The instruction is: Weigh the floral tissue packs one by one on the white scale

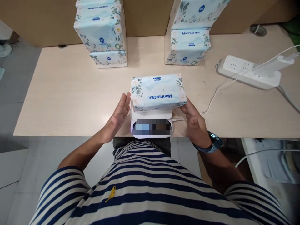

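A pack of tissues (pixel 157 92) with a floral print and upside-down lettering rests on a white scale (pixel 153 114), slightly skewed and overhanging its right side. My left hand (pixel 119 114) is open just left of the pack, fingers stretched out and a small gap between them. On the other side, my right hand (pixel 193 120) has its fingers extended at the pack's lower right corner. Its fingertips are partly hidden there, so whether they touch the pack I cannot tell. The display at the scale's front is blurred out.
Stacked tissue packs stand at the back left (pixel 100 31) and back right (pixel 191 43) against a brown cardboard surface (pixel 146 18). To the right lies a white power strip (pixel 269 78) with plugged-in cables. A white cable (pixel 212 101) runs across the wooden table (pixel 61 93) to the scale.
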Tool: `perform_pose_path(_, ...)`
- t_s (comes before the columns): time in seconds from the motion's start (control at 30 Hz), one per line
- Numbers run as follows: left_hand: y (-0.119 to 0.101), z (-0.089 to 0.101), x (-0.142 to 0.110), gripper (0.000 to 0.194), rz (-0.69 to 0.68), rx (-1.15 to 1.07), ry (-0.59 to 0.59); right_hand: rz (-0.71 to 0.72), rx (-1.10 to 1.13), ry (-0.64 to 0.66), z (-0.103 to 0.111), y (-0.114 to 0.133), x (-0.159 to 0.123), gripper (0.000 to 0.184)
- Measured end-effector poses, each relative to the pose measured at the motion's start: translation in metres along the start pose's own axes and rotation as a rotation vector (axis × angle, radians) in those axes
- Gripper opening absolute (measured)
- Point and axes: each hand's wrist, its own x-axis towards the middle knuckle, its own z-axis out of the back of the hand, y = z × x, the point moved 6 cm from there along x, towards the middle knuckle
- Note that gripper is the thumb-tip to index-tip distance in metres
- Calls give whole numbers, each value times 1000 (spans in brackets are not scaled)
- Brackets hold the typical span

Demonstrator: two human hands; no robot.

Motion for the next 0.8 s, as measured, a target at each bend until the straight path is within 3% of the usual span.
perform_pose_path(0.43, 14, -3, -5, 104, 24, -31, -90, 5, 97, 86, -7, 2, 3, 85)
perform_pose_path(0.57, 12, -4, -6, 96, -9, -87, -95, 8, 169, 106, -9, -1, 1, 81)
perform_pose_path(0.8, 11, -5, -5, 104, 5, -61, -161, 16, 202, 119, -15, 9, 3, 83)
